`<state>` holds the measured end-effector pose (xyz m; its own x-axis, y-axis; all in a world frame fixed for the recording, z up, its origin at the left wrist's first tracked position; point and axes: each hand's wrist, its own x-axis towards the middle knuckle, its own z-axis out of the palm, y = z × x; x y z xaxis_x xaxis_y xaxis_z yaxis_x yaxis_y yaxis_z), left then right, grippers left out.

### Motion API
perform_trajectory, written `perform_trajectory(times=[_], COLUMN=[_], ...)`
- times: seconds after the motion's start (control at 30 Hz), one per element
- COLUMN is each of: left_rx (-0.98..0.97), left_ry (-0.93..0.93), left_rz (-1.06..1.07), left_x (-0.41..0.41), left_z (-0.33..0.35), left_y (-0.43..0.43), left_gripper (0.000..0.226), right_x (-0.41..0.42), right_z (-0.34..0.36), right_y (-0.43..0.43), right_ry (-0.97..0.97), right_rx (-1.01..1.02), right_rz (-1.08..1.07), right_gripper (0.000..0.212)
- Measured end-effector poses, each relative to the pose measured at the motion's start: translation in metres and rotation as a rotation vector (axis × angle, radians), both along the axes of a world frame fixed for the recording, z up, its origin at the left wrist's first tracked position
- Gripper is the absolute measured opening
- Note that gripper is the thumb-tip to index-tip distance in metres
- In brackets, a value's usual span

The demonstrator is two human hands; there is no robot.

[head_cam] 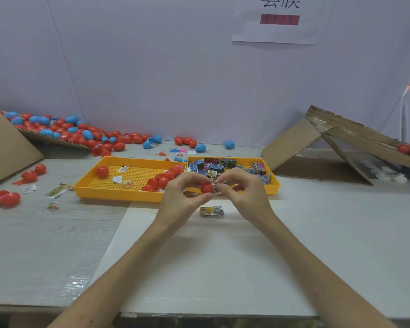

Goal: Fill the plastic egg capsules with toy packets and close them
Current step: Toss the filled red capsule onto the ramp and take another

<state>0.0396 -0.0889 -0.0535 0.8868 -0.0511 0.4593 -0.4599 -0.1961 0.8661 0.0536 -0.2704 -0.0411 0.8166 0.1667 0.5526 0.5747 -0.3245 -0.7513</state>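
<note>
Two bare forearms reach forward over a pale table [223, 261], wrists angled inward. The left hand [182, 194] pinches a red egg capsule [206, 187] in curled fingers; the right hand [243, 190] pinches a toy packet [215, 185] against its opening. Beyond sit two yellow trays [104, 197], then scattered eggs [69, 131]

Left hand [187, 190] grips red egg half [206, 187]; right hand [240, 187] pinches toy packet [215, 186] at its opening, above table [223, 256].
</note>
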Motion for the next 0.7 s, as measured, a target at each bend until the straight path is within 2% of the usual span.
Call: perform_trajectory(times=[0.23, 0.7], left_rx=[-0.016, 0.013], left_ry=[0.023, 0.019], left_rz=[0.01, 0.031], left_x=[-0.0026, -0.0036], left_z=[0.0021, 0.0032], left_y=[0.0008, 0.0001], left_gripper=[0.034, 0.032], right_x=[-0.0005, 0.0022], right_z=[-0.0027, -0.0039], right_y=[0.0018, -0.0003], right_ry=[-0.023, 0.045], right_rx=[-0.037, -0.036], right_rz=[0.003, 0.029], right_gripper=[0.015, 0.012])
